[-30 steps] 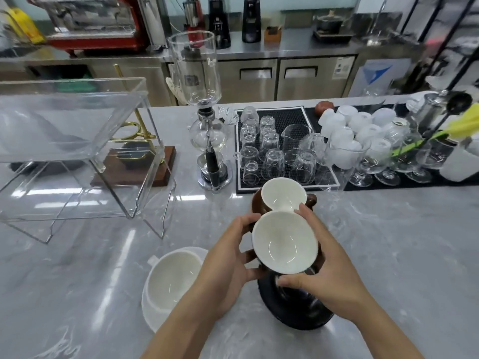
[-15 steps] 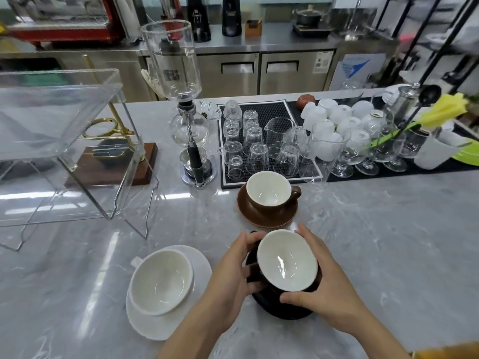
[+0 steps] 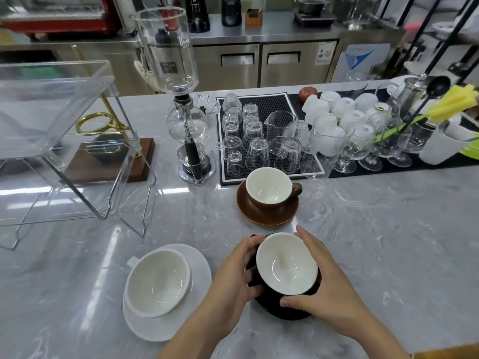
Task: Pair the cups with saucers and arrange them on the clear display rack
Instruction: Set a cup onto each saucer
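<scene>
A black cup (image 3: 286, 268) with a white inside rests tilted on a black saucer (image 3: 281, 308) near the counter's front. My left hand (image 3: 230, 275) grips its left side and my right hand (image 3: 321, 283) wraps its right side. Behind it a brown cup (image 3: 269, 189) stands on a brown saucer (image 3: 261, 213). To the left a white cup (image 3: 158, 282) sits on a white saucer (image 3: 197, 268). The clear display rack (image 3: 59, 130) stands at the far left with nothing on it.
A glass siphon brewer (image 3: 181, 99) stands behind the cups. A black mat (image 3: 272, 104) holds several upturned glasses, with white cups and stemmed glasses to its right. A wooden base with a brass stand (image 3: 108, 161) sits behind the rack.
Both hands lowered the black cup onto the black saucer. The view drew back, so the brown and white sets show fully.
</scene>
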